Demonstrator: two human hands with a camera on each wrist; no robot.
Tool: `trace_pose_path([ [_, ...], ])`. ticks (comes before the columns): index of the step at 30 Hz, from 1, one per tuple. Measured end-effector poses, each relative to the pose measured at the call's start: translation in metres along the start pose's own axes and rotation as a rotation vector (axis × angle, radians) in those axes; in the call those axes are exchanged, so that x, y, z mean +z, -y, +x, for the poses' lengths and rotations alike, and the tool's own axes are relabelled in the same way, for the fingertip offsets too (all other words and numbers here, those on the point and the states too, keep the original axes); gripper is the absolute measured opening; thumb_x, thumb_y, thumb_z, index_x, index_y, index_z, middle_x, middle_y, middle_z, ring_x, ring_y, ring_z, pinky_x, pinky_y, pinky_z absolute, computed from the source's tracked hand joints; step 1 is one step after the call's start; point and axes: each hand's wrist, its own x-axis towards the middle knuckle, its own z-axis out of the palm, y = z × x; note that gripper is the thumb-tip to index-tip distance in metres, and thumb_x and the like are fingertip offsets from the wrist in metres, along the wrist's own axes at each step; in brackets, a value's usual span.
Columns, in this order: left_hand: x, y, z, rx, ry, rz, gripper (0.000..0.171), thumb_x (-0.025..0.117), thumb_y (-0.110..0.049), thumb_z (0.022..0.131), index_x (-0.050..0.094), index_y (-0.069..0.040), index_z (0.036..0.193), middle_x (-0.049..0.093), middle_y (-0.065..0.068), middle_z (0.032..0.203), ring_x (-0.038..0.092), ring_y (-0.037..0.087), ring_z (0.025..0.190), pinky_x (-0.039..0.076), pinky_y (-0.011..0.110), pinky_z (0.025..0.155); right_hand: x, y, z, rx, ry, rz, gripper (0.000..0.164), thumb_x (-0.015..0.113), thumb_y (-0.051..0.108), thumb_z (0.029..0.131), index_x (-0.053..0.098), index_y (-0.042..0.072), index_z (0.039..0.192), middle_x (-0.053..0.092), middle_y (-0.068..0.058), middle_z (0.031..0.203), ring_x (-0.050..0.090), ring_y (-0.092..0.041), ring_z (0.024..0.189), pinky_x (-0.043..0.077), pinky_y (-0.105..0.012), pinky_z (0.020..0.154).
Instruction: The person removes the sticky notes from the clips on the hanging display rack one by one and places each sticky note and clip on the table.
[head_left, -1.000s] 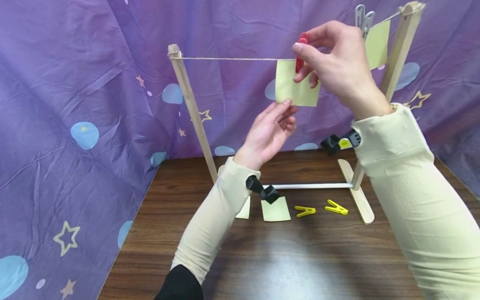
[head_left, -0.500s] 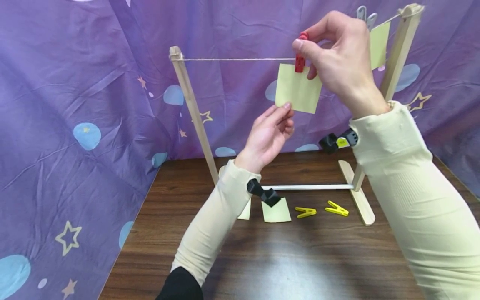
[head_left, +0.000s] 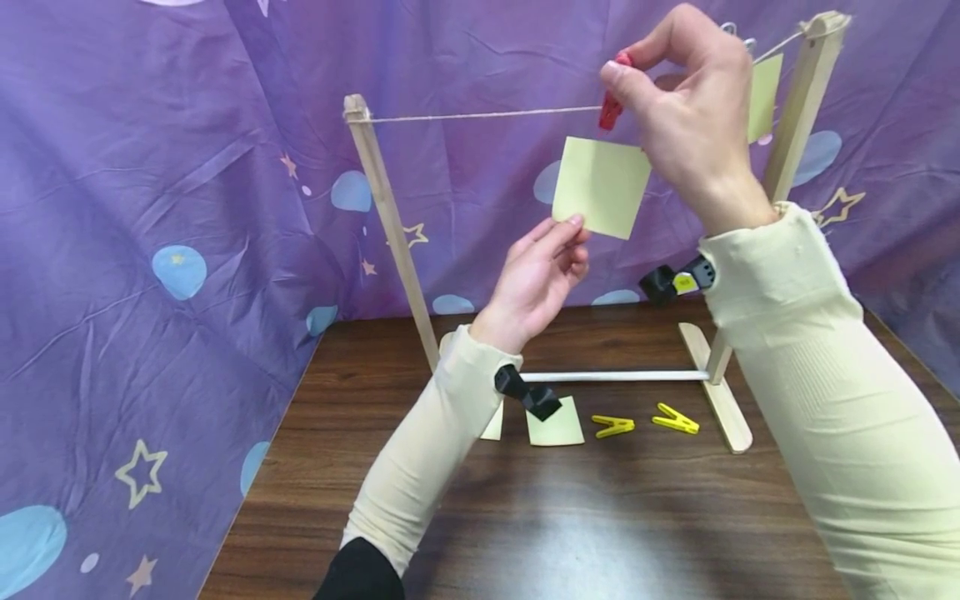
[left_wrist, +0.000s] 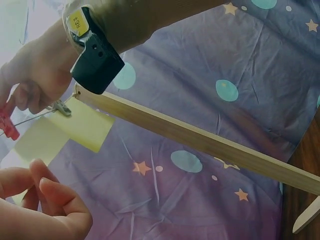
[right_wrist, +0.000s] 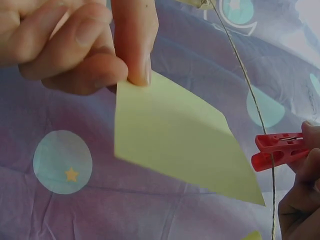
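Observation:
Between thumb and fingers, my left hand (head_left: pixel 531 279) pinches a pale yellow paper note (head_left: pixel 602 187) by its lower left corner. The note is held up just below the string (head_left: pixel 480 115), its top edge apart from it. My right hand (head_left: pixel 701 125) pinches the handle end of a red clothespin (head_left: pixel 611 108). In the right wrist view, the tips of the clothespin (right_wrist: pixel 280 149) are spread apart at the string (right_wrist: pixel 246 75), beyond the far edge of the note (right_wrist: pixel 175 135).
A wooden post (head_left: pixel 393 225) and another post (head_left: pixel 806 108) carry the string. Near the right post hangs another note (left_wrist: pixel 87 127) with a grey clothespin (left_wrist: pixel 61 107). On the table (head_left: pixel 525 517) lie a note (head_left: pixel 558 425), a yellow clothespin (head_left: pixel 613 426) and another yellow clothespin (head_left: pixel 677 418).
The note has dropped away from the string and tilted, held in my left hand. My right hand has moved up and slightly right with the red clothespin, which has come off the note.

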Motion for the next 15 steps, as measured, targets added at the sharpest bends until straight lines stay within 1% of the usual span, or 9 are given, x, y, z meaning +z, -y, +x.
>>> trace_pose_path([
  [2,-0.0003,0.0004,-0.0005,0.001,0.001,0.004,0.022,0.053,-0.005,0.097,0.06,-0.012,0.078,0.061,-0.001,0.073,0.051,0.007,0.061,0.044,0.017,0.062,-0.0005,-0.0005,0.0004,-0.013,-0.008,0.01,0.019,0.072,0.005,0.084,0.061,0.017,0.076,0.069,0.006,0.071,0.065,-0.009,0.055,0.042,-0.017,0.047],
  [5,-0.001,0.0011,-0.0007,0.008,0.0,0.006,0.024,0.053,-0.004,0.097,0.059,-0.012,0.075,0.061,-0.001,0.072,0.051,0.007,0.06,0.044,0.017,0.061,-0.0013,0.0001,0.0009,-0.024,-0.017,0.013,0.018,0.072,0.004,0.084,0.062,0.017,0.076,0.069,0.006,0.073,0.063,-0.008,0.053,0.04,-0.017,0.045],
  [9,-0.0023,0.0015,-0.001,0.012,-0.009,0.006,0.023,0.053,-0.004,0.097,0.059,-0.012,0.076,0.06,0.0,0.072,0.051,0.008,0.06,0.043,0.018,0.061,-0.0022,0.0032,0.0004,-0.015,-0.021,0.018,0.016,0.072,0.005,0.084,0.064,0.017,0.077,0.069,0.006,0.074,0.058,-0.007,0.047,0.035,-0.017,0.04],
  [15,-0.0046,0.0016,-0.0021,0.009,-0.024,0.012,0.023,0.053,-0.004,0.096,0.061,-0.012,0.076,0.059,0.0,0.071,0.051,0.008,0.06,0.043,0.018,0.062,-0.0045,0.0051,-0.0005,-0.038,-0.072,0.017,0.017,0.072,0.005,0.084,0.064,0.019,0.077,0.068,0.007,0.078,0.052,-0.005,0.041,0.038,-0.016,0.038],
])
